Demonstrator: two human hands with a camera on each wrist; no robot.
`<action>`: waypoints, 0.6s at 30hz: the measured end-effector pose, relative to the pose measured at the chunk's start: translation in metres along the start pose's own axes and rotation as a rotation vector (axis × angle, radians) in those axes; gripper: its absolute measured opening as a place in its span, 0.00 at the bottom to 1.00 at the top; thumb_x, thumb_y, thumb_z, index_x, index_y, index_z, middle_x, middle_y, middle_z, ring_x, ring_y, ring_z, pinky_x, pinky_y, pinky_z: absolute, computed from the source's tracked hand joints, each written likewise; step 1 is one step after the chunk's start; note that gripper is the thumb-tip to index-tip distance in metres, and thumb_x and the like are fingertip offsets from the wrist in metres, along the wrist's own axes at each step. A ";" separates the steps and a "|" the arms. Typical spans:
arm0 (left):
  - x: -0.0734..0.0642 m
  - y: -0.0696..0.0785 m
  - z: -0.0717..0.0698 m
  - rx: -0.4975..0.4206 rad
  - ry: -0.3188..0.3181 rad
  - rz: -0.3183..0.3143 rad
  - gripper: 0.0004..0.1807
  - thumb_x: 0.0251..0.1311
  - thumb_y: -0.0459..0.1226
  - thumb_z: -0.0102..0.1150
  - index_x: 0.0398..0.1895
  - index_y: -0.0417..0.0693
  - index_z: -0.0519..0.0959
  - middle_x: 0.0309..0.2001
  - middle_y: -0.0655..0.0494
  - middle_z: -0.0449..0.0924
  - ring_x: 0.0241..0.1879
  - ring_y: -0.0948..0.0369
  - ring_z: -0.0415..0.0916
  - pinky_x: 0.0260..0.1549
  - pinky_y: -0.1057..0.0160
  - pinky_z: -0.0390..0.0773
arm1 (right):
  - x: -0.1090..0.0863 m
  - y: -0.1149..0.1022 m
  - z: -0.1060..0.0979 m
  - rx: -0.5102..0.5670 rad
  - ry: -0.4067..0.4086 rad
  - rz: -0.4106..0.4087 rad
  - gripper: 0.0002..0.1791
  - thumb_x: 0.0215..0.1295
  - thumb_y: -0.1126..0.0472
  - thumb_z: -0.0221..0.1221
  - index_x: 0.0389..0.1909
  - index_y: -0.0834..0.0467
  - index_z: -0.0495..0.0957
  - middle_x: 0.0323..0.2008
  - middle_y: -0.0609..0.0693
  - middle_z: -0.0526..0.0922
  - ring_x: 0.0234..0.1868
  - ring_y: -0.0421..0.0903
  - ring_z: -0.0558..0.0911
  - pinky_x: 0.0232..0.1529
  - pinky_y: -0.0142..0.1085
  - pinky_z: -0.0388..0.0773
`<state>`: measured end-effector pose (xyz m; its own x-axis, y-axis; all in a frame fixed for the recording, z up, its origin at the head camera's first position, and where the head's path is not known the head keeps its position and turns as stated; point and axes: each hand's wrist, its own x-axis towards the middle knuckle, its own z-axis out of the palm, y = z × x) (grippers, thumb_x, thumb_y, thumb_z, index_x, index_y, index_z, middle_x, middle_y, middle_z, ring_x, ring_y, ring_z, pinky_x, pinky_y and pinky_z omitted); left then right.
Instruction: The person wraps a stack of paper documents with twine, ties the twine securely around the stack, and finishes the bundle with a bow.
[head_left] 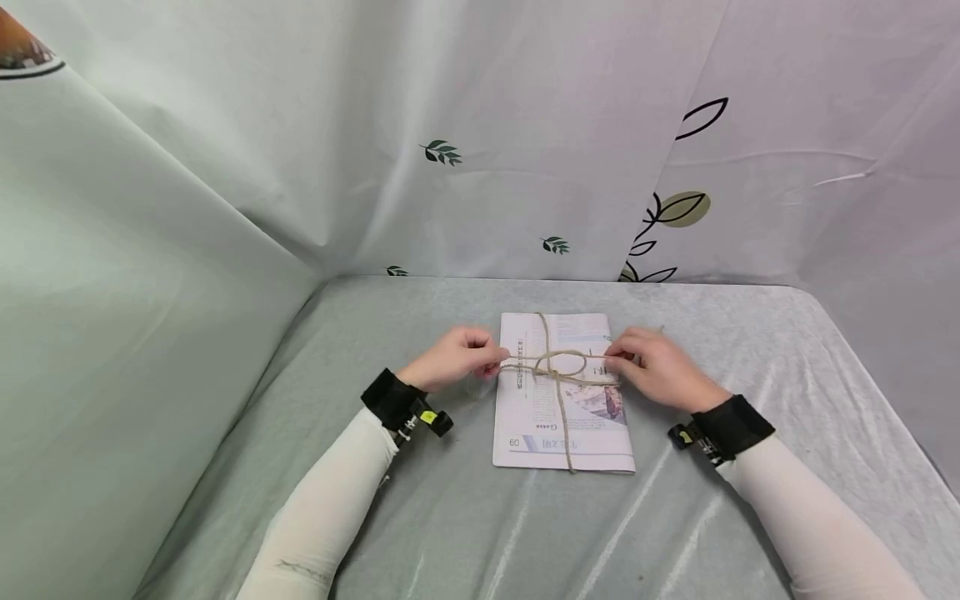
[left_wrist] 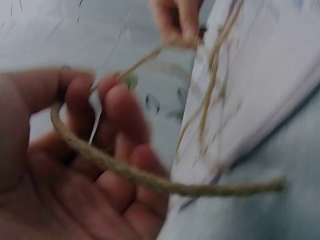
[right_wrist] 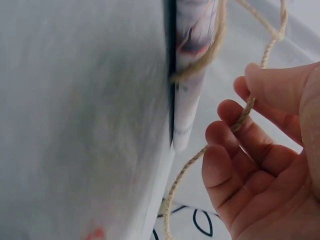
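Note:
A folded newspaper bundle [head_left: 525, 429] lies on the table with twine [head_left: 562, 417] running across it both ways. Over the crossing, the twine forms a loose open loop [head_left: 573, 353]. At the bundle's left edge my left hand [head_left: 453, 360] pinches one strand, and its free tail [left_wrist: 125, 172] curves past the palm in the left wrist view. My right hand [head_left: 663, 367] pinches the opposite strand by the right edge. In the right wrist view that strand passes between thumb and fingers, its tail [right_wrist: 172, 192] hanging below. The left wrist view is blurred.
Grey cloth [head_left: 450, 517] covers the table. Pale fabric walls [head_left: 480, 67] with leaf prints rise behind it and on the left. A black strap [head_left: 390, 398] with a small camera sits on each wrist.

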<state>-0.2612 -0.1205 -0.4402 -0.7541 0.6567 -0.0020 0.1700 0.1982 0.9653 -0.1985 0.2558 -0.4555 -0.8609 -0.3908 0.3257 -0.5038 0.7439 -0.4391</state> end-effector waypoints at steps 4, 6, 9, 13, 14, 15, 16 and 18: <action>-0.007 -0.002 -0.025 0.134 -0.099 -0.027 0.22 0.79 0.41 0.67 0.24 0.40 0.78 0.27 0.52 0.82 0.31 0.54 0.77 0.35 0.61 0.75 | -0.003 0.008 -0.005 -0.071 -0.017 0.017 0.02 0.76 0.62 0.72 0.43 0.56 0.91 0.40 0.44 0.85 0.40 0.43 0.82 0.44 0.47 0.81; -0.010 -0.003 -0.035 0.213 -0.132 -0.032 0.22 0.78 0.42 0.68 0.25 0.39 0.80 0.27 0.50 0.82 0.30 0.56 0.75 0.33 0.63 0.72 | -0.004 0.011 -0.008 -0.101 -0.036 0.034 0.02 0.75 0.63 0.72 0.43 0.57 0.91 0.40 0.46 0.86 0.41 0.45 0.84 0.45 0.50 0.82; -0.013 -0.004 -0.046 0.315 -0.170 -0.037 0.22 0.77 0.43 0.69 0.26 0.38 0.83 0.27 0.47 0.82 0.27 0.60 0.70 0.30 0.64 0.66 | -0.006 0.014 -0.015 -0.133 -0.081 0.077 0.01 0.75 0.62 0.72 0.43 0.56 0.91 0.40 0.46 0.86 0.41 0.46 0.84 0.47 0.52 0.83; -0.014 -0.006 -0.054 0.407 -0.177 -0.060 0.23 0.75 0.44 0.72 0.25 0.37 0.82 0.23 0.52 0.78 0.23 0.64 0.63 0.26 0.65 0.62 | -0.009 0.020 -0.026 -0.164 -0.141 0.132 0.02 0.76 0.62 0.71 0.40 0.54 0.91 0.38 0.44 0.85 0.38 0.44 0.83 0.46 0.53 0.82; -0.014 -0.007 -0.056 0.432 -0.178 -0.062 0.22 0.75 0.43 0.73 0.24 0.38 0.82 0.23 0.55 0.77 0.23 0.65 0.63 0.26 0.65 0.62 | -0.010 0.022 -0.028 -0.168 -0.157 0.143 0.02 0.76 0.62 0.71 0.39 0.54 0.91 0.38 0.44 0.85 0.37 0.43 0.82 0.45 0.52 0.82; -0.015 -0.007 -0.058 0.452 -0.180 -0.063 0.22 0.74 0.43 0.74 0.24 0.38 0.83 0.22 0.58 0.76 0.22 0.65 0.62 0.26 0.65 0.62 | -0.011 0.024 -0.030 -0.173 -0.167 0.150 0.03 0.75 0.62 0.71 0.39 0.54 0.91 0.37 0.44 0.84 0.36 0.43 0.82 0.45 0.52 0.82; -0.016 -0.007 -0.060 0.470 -0.183 -0.070 0.21 0.73 0.42 0.75 0.24 0.38 0.83 0.22 0.61 0.75 0.23 0.65 0.63 0.26 0.65 0.63 | -0.011 0.025 -0.032 -0.175 -0.177 0.156 0.03 0.75 0.62 0.72 0.38 0.53 0.90 0.37 0.44 0.84 0.36 0.43 0.82 0.44 0.52 0.81; -0.019 -0.006 -0.064 0.502 -0.192 -0.081 0.19 0.71 0.42 0.76 0.25 0.40 0.85 0.22 0.65 0.75 0.23 0.65 0.64 0.27 0.65 0.64 | -0.012 0.027 -0.035 -0.173 -0.198 0.172 0.04 0.75 0.62 0.72 0.37 0.53 0.90 0.36 0.44 0.84 0.35 0.42 0.81 0.43 0.50 0.80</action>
<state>-0.2889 -0.1807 -0.4292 -0.6557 0.7369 -0.1645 0.4335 0.5458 0.7170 -0.1992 0.2998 -0.4424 -0.9380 -0.3366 0.0823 -0.3448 0.8828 -0.3190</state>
